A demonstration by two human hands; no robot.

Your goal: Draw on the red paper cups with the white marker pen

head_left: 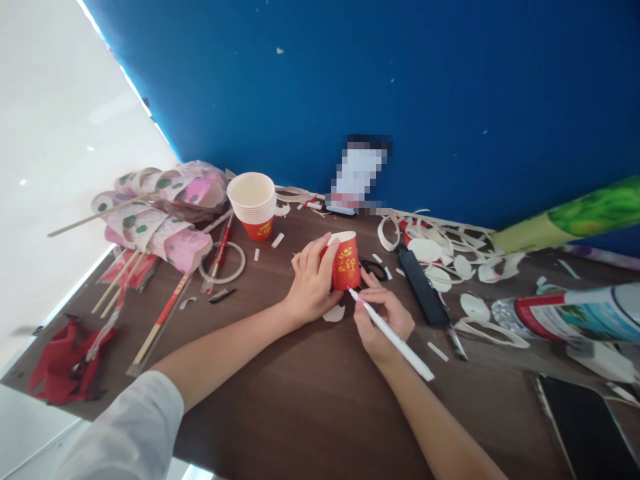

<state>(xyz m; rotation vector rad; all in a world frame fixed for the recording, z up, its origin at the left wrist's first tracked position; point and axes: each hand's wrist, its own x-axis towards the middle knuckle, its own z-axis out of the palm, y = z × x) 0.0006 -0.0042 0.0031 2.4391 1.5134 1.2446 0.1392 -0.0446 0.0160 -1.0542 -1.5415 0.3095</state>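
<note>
My left hand (314,277) is wrapped round the left side of a red paper cup (346,267) with gold lettering, which stands tilted slightly on the brown table. Between the fingers of my right hand (384,319) is a white marker pen (395,338), its pinkish tip at the cup's lower edge. Whether the tip touches the cup I cannot tell. Just below the cup lies a scrap of white paper (334,313). Black-handled scissors (375,269) show partly behind the cup and my right hand.
A stack of paper cups (253,207) stands at the back left, beside pink patterned paper (165,227) with sticks. A pixelated phone (359,175) leans against the blue partition (300,87). To the right lie paper scraps (425,250), a black box cutter (424,285), a bottle (575,312) and a dark phone (590,427).
</note>
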